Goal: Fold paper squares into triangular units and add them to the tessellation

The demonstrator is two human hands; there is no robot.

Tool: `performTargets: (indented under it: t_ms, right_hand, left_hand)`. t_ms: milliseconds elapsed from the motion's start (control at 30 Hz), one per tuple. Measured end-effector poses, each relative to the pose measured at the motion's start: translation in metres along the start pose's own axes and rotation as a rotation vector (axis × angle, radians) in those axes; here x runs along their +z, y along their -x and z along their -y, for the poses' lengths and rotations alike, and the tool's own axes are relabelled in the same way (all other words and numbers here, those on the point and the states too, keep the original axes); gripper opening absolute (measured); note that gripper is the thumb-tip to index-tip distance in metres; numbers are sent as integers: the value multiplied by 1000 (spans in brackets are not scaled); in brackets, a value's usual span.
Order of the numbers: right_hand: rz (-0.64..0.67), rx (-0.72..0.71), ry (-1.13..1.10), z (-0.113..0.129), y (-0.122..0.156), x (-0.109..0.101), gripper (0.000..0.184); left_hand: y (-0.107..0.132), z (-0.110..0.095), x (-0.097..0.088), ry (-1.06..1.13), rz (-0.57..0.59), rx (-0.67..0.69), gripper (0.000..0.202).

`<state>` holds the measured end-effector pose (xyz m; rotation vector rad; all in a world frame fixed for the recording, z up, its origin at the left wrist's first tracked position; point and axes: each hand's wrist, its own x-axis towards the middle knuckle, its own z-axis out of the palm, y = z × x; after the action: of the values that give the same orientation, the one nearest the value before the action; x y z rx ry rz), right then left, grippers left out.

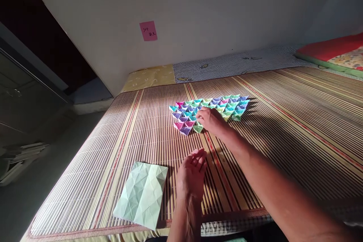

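Note:
Rows of small folded paper boats (185, 130), in purple, green, blue, pink and yellow, stand close together on the striped mat. My right hand (213, 120) reaches over the middle of these rows from the right. Its fingers are curled together and point down among the boats; anything between the fingertips is hidden. Nearer to me, my left hand (191, 174) rests palm up above the mat, its fingers loosely bent and nothing visible in it. To its left lies pale green creased paper (141, 193), looking like a flat stack of sheets.
The striped bamboo mat (85, 181) covers a bed. A pink note (148, 31) with handwriting sticks to the wall behind. Folded red and green bedding (334, 55) lies at the far right. Beyond the left edge, the floor (76, 136) drops away, with a blurred pale pile (22, 159).

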<state>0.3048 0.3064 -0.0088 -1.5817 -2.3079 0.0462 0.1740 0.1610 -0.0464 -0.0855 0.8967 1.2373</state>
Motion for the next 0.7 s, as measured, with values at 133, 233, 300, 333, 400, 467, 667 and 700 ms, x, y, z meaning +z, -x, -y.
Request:
performTargets:
  t_ms: [133, 233, 300, 333, 400, 467, 667, 700]
  right_hand:
    - [75, -4, 10, 1, 7, 8, 14]
    - [106, -12, 20, 3, 8, 15, 16]
    - [118, -19, 24, 4, 8, 18, 17]
    - [123, -22, 27, 4, 8, 18, 18]
    - [130, -24, 34, 4, 8, 18, 20]
    - [135, -23, 45, 5, 8, 16, 21]
    - [123, -28, 60, 9, 9, 12, 19]
    - [112, -33, 59, 11, 9, 11, 18]
  left_hand:
    - [0, -1, 0, -11, -3, -6, 26]
    - [0, -1, -1, -10, -1, -4, 27]
    - [0, -1, -1, -6, 5, -1, 26]
    - [0, -1, -1, -5, 7, 0, 26]
    - [0, -1, -1, -6, 5, -1, 24]
    - [0, -1, -1, -6, 3, -2, 23]
    - [0, -1, 0, -4, -1, -4, 21]
    - [0, -1, 0, -7, 0, -4, 21]
